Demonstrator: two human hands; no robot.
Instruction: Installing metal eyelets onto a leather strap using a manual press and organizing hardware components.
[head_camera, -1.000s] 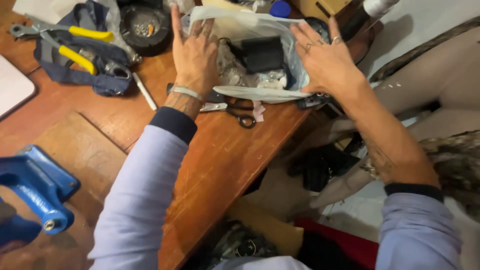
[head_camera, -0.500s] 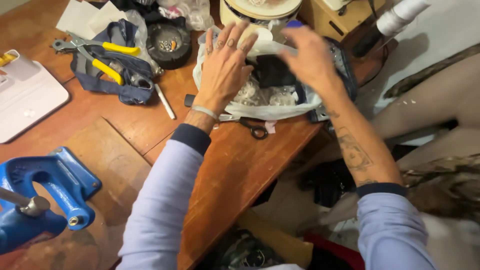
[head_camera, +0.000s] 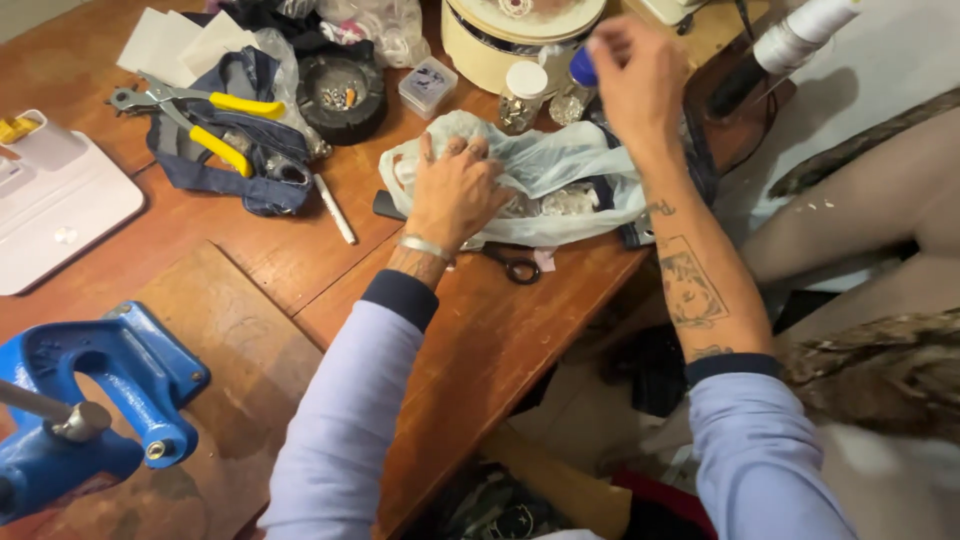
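My left hand lies flat, fingers spread, on a crumpled translucent plastic bag with dark and clear items inside, at the table's right edge. My right hand is raised behind the bag, its fingertips pinched on the blue cap of a small clear bottle. A glass jar with a white lid stands just left of that bottle.
Black scissors lie under my left wrist. Yellow-handled pliers rest on denim cloth beside a black ashtray. A round cream tin, a white case and a blue press are around.
Both hands have left the bag's opening. My left hand now presses down on the bag, and my right hand has lifted back to the blue-capped bottle.
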